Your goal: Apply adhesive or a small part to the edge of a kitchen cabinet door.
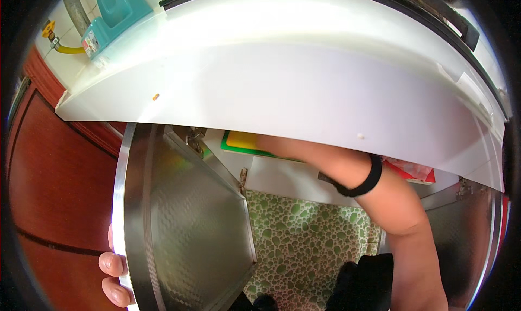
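Observation:
At the lower left, the fingers of my left hand (pixel 113 278) curl round the edge of an open metal-lined cabinet door (pixel 190 219). My right forearm (pixel 410 219), with a black band (pixel 369 178) at the wrist, reaches under the white countertop (pixel 249 83) into the cabinet. The hand itself is hidden; it is near a flat yellow item with a green border (pixel 239 140) on the shelf (pixel 271 175). Farther right on that shelf lies a red item with clear plastic (pixel 418 172).
A second metal door (pixel 461 240) stands at the right, and a red-brown wooden panel (pixel 59 186) at the left. On the counter are a teal plastic holder (pixel 108 29) and a yellow hose (pixel 70 49). My dark-clad leg (pixel 358 284) is over green pebble-patterned flooring (pixel 298 235).

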`<state>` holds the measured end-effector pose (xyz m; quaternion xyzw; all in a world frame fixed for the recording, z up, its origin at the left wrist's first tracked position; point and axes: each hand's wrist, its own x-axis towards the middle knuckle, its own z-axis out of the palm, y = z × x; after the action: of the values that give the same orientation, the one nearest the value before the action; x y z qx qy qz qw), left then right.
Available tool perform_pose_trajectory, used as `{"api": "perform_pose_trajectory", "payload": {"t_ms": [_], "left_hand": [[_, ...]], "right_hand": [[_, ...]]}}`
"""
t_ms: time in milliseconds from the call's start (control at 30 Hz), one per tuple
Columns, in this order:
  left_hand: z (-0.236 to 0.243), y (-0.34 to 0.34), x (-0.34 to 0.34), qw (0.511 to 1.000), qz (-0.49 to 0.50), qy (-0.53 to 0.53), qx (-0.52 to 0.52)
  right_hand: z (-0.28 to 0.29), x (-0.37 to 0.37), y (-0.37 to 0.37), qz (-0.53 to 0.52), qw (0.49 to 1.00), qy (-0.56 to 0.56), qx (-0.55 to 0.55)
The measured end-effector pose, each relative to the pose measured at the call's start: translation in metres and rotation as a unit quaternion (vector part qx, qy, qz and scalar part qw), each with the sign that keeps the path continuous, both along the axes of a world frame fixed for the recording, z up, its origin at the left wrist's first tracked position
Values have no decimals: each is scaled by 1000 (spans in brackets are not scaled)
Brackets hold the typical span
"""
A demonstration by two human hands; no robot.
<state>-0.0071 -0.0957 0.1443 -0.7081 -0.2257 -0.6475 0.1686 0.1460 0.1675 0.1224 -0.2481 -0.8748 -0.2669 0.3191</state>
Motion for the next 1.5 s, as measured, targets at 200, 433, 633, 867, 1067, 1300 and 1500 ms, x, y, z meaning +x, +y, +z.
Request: {"api": "perform_pose_trajectory", "payload": {"t_ms": [200, 433, 633, 867, 1067, 1300, 1500], "left_hand": [[-10, 12, 1, 999, -30, -28, 12], [-4, 2, -3, 1000, -11, -7, -10], [-3, 0, -2, 1000, -10, -7, -16], [-13, 5, -3, 999, -37, -25, -21], [-19, 1, -13, 997, -56, -30, -49], [-21, 15, 17, 982, -32, -169, -75], [-21, 28, 8, 995, -29, -91, -7]], "right_hand": [[10, 22, 16, -21, 999, -27, -10], [-3, -7, 2, 11, 1000, -1, -24], [3, -3, 11, 18, 999, 1, -40], [7, 10, 17, -2, 999, -15, -42], [-4, -1, 15, 0, 999, -6, -48], [-43, -7, 8, -45, 998, -28, -17], [-41, -7, 0, -38, 999, 27, 17]]}}
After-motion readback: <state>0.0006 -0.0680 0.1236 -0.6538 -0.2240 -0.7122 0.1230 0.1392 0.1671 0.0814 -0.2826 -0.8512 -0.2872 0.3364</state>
